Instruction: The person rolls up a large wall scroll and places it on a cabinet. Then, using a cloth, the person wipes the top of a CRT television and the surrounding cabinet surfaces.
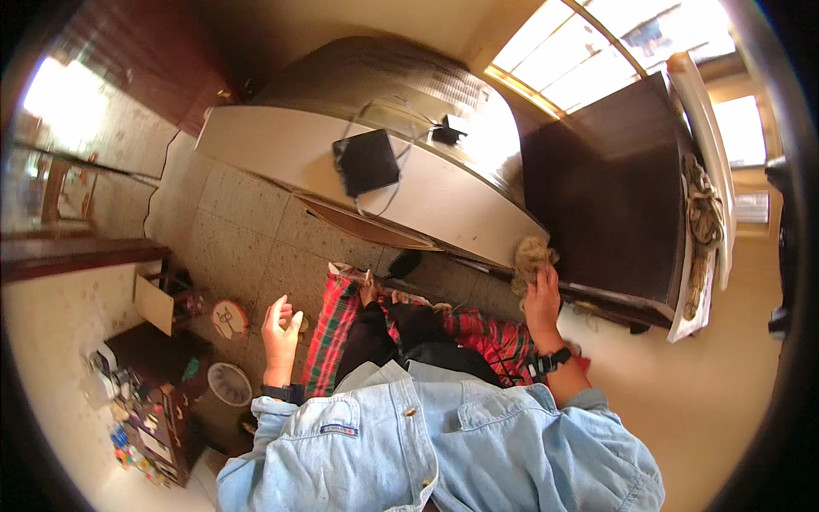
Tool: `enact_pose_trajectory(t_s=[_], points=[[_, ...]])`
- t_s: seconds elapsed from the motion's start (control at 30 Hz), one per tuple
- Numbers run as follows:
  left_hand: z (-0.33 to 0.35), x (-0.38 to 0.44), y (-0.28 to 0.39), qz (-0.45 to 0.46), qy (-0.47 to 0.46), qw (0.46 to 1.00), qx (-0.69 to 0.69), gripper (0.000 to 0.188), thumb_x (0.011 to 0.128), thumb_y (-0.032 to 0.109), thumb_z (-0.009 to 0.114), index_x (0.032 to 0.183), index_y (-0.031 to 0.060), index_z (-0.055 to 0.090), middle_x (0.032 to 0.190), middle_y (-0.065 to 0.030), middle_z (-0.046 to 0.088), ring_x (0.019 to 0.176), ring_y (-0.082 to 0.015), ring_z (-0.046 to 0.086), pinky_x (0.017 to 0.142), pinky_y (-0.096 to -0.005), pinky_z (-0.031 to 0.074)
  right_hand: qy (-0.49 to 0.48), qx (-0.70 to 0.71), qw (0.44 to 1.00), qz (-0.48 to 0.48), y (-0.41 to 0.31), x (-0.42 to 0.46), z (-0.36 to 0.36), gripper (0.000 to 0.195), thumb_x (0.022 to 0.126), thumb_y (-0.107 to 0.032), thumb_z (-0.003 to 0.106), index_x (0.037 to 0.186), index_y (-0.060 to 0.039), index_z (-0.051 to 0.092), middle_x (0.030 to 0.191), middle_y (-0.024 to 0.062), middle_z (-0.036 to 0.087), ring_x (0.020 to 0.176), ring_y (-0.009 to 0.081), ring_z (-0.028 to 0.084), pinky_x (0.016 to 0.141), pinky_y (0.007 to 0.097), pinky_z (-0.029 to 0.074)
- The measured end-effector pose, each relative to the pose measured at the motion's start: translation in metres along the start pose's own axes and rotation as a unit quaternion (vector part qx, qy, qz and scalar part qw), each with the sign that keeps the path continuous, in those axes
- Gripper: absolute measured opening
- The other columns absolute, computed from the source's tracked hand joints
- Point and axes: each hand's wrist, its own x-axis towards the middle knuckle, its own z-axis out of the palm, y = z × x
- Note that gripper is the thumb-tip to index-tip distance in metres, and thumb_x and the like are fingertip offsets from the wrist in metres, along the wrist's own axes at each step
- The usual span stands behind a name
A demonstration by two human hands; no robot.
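My right hand [542, 299] holds a bunched brownish cloth [535, 256] at the right end of a pale, narrow tabletop [281, 136], beside a dark wooden cabinet. Raised at the left over the tiled floor is my left hand [281, 326], its fingers apart and nothing in it. On the tabletop lies a flat black box-shaped device [366, 162] with a grey cable looped around it. A small black object [449, 132] sits behind it by the mirror, with cables near it. Below my hands, a red plaid cloth [329, 320] lies under my legs.
The dark cabinet [601, 192] stands at the right, with another crumpled cloth [704, 198] at its far side. An open drawer or panel [371, 227] juts below the tabletop. At lower left are a white basket [230, 384], a round cat-face item [229, 320] and a cluttered dark table [144, 358].
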Motion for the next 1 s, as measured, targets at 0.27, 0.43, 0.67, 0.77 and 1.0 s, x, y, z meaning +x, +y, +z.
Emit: enact_pose_trajectory(t_s=[0.27,0.43,0.67,0.77,1.0], points=[[-0.006,-0.069,-0.015,-0.036,0.065,0.995,-0.063,0.043,0.088,0.007,0.073,0.129,0.0013,0.062,0.106,-0.0112,0.068,0.091,-0.0176,0.065,0.08,-0.0311,0.054,-0.371,0.136,0.919,-0.01,-0.061,0.058,-0.072,0.036,0.087,-0.004,0.066,0.123,-0.0006,0.062,0.119,0.026,0.063,0.106,0.0446,0.063,0.087,0.0465,0.052],[0.02,-0.117,-0.028,-0.008,0.058,0.998,-0.019,0.044,0.085,0.013,0.075,0.126,0.0029,0.061,0.107,-0.017,0.065,0.095,-0.0324,0.067,0.081,-0.0397,0.054,-0.315,0.217,0.871,-0.308,-0.156,0.061,-0.042,0.045,0.083,0.001,0.064,0.127,-0.0057,0.064,0.126,0.0244,0.062,0.117,0.0414,0.06,0.099,0.0439,0.05],[0.044,-0.166,-0.052,-0.064,0.039,0.996,-0.048,0.046,0.084,0.012,0.074,0.126,0.0021,0.059,0.105,-0.0175,0.064,0.097,-0.0351,0.065,0.083,-0.0422,0.054,-0.094,0.161,0.83,-0.525,-0.328,0.073,0.002,0.056,0.074,0.008,0.062,0.126,-0.012,0.067,0.135,0.0209,0.053,0.126,0.0443,0.051,0.106,0.0485,0.046],[0.043,-0.173,-0.07,-0.083,0.06,0.994,-0.033,0.044,0.084,0.013,0.075,0.124,0.0022,0.06,0.104,-0.0172,0.064,0.096,-0.0345,0.066,0.082,-0.0424,0.054,0.038,0.125,0.813,-0.567,-0.422,0.11,0.015,0.054,0.076,0.009,0.056,0.124,-0.0121,0.069,0.138,0.0194,0.052,0.126,0.043,0.05,0.107,0.0492,0.044],[0.055,-0.177,-0.121,-0.13,0.109,0.98,-0.101,0.045,0.082,0.011,0.076,0.123,0.0012,0.06,0.102,-0.0174,0.064,0.094,-0.0343,0.066,0.082,-0.0418,0.054,0.086,-0.266,0.746,-0.605,-0.583,0.229,0.137,0.057,0.09,-0.009,0.054,0.146,-0.0166,0.052,0.163,0.0051,0.032,0.144,0.0367,0.034,0.121,0.0577,0.02]])
